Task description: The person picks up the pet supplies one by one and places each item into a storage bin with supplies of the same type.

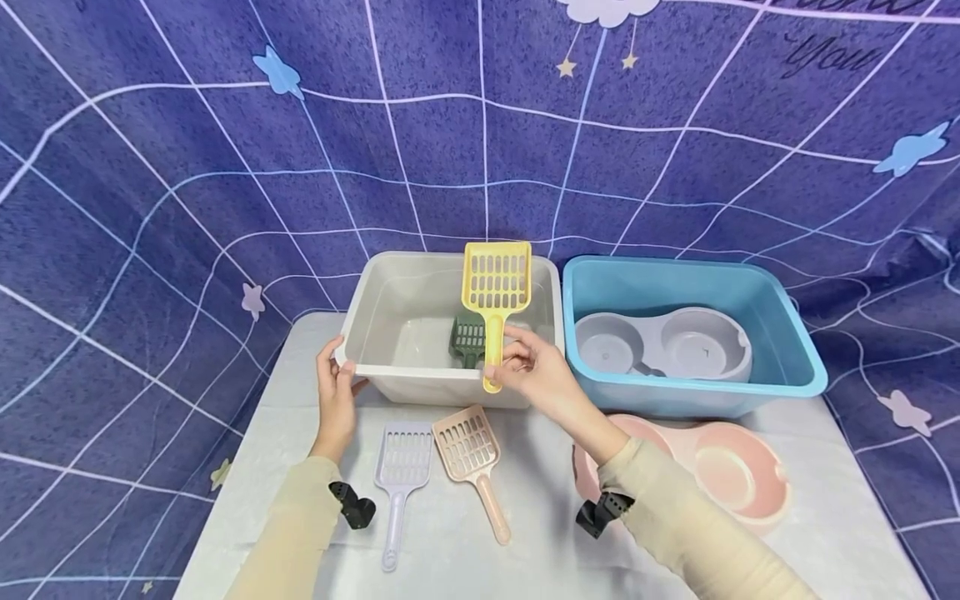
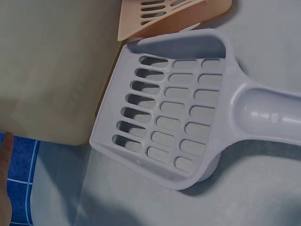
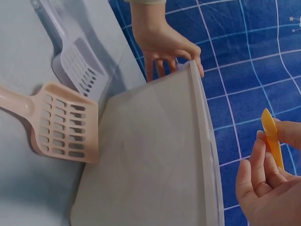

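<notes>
My right hand (image 1: 536, 372) pinches the handle of a yellow litter scoop (image 1: 497, 279), holding it slotted head up above the grey litter box (image 1: 427, 375). In the right wrist view, only the end of the yellow scoop (image 3: 272, 136) shows between thumb and fingers. My left hand (image 1: 335, 396) grips the box's rim at its front left corner; the right wrist view shows this hand (image 3: 164, 44) with the thumb over the rim. Inside the box lies a dark green scoop (image 1: 468, 337), partly behind the yellow one. A lavender scoop (image 2: 225, 108) and a peach scoop (image 3: 66, 123) lie before the box.
A blue litter box (image 1: 690, 396) stands to the right, with a grey double bowl (image 1: 652, 343) inside. In front of it, a pink double bowl (image 1: 738, 475) sits partly under my right forearm. A patterned blue curtain (image 1: 420, 133) hangs behind the white table (image 1: 247, 492).
</notes>
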A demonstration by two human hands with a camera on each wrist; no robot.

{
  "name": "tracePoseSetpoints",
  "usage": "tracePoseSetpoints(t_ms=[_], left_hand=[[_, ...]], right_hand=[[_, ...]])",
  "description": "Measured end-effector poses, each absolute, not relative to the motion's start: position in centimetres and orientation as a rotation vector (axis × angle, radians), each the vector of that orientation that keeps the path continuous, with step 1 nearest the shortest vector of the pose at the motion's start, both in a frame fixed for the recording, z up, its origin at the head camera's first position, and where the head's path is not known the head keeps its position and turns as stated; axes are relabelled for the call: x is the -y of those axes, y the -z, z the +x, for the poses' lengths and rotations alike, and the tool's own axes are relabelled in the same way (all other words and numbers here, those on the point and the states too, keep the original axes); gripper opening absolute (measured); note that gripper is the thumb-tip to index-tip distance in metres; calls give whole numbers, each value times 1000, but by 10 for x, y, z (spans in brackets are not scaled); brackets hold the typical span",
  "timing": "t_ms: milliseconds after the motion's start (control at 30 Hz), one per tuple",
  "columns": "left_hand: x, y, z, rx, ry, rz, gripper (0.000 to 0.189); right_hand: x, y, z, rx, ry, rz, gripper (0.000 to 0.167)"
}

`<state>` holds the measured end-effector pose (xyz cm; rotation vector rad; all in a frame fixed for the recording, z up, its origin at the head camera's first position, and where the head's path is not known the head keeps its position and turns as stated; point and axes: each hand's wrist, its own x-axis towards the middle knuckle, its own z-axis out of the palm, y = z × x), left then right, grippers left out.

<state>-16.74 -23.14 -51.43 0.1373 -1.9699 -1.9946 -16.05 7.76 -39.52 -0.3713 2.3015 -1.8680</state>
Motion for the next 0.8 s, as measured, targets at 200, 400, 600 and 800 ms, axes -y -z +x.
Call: tracePoseSetpoints(t_ms=[200, 400, 600, 800], left_hand=[[231, 513, -168, 1960, 2005, 128, 47], [231, 511, -167, 1972, 2005, 131, 46], [233, 510, -168, 1962, 2002, 143, 46], [231, 512, -167, 1962, 2016, 146, 46]], right_hand=[[-82, 396, -168, -2306, 1880, -399, 61], [-86, 399, -178, -2339, 1867, -415, 62], [-87, 405, -188, -2361, 1842, -375, 64], [-91, 410, -191, -2399, 1847, -327, 64]])
